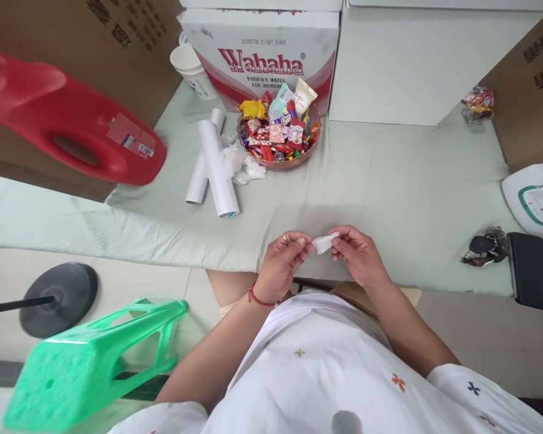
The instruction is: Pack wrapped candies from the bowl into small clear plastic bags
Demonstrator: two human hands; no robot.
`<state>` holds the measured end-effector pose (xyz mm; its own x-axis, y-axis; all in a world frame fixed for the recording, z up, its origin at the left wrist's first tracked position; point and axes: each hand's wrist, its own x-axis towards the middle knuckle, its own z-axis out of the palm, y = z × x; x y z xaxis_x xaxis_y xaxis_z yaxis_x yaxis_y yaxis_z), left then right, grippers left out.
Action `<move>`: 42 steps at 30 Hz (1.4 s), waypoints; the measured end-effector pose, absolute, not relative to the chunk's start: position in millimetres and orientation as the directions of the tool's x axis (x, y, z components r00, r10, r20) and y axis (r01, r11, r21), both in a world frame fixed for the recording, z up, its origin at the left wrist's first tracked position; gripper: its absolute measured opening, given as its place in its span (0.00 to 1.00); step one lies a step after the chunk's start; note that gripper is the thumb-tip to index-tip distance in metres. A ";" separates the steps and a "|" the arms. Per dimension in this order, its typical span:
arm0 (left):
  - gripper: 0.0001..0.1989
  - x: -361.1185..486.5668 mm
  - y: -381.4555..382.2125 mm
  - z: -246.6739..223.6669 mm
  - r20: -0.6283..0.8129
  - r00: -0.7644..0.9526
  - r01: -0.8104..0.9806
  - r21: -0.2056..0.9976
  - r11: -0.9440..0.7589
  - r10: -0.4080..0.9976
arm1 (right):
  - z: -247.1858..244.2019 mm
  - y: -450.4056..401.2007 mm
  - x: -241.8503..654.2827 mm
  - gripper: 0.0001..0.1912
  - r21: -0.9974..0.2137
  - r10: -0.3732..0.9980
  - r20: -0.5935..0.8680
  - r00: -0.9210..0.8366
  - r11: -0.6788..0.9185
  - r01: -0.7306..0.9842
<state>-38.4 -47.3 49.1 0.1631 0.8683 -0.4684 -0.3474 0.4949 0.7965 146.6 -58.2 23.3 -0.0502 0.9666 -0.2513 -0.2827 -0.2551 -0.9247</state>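
Observation:
Between my hands is a small, crumpled white piece (324, 243), like thin paper or film; its exact kind cannot be made out. My right hand (359, 253) pinches its right end between thumb and fingers. At the other end, my left hand (284, 259) has thumb and forefinger pressed together on its tip. Both hands are just above the front edge of the cloth-covered table (366, 181). Beyond them stands a glass bowl (294, 164) heaped with wrapped candies (278, 132). Two white paper rolls (218, 172) lie crossed left of the bowl, beside crumpled clear plastic (244, 164).
Cardboard boxes (262, 36) line the back, with white cups (192, 69) beside them. A red jug (72, 126) is at left. Keys (485, 246), a phone (531, 271) and a white bottle (536, 196) are at right. A green stool (95, 355) is on the floor.

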 end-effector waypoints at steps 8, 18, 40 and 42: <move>0.21 -26.6 -52.1 42.3 -0.382 0.224 -0.166 0.892 0.421 0.897 | 22.9 -58.8 161.5 0.12 -0.980 0.969 -0.197 -0.147 -0.200 -0.004; 0.21 -28.7 -48.3 32.0 -0.441 0.227 -0.257 0.833 0.490 0.868 | 19.2 -54.5 162.0 0.18 -0.971 0.972 -0.222 -0.081 -0.228 -0.075; 0.20 -37.2 -48.1 25.1 -0.442 0.089 -0.457 0.778 0.431 0.892 | 26.4 -63.7 146.1 0.19 -0.787 0.877 -0.473 -0.084 -0.464 -0.408; 0.21 -39.3 -48.4 26.6 -0.479 0.148 -0.470 0.736 0.488 0.865 | 28.2 -64.0 145.4 0.19 -0.786 0.879 -0.474 -0.061 -0.453 -0.420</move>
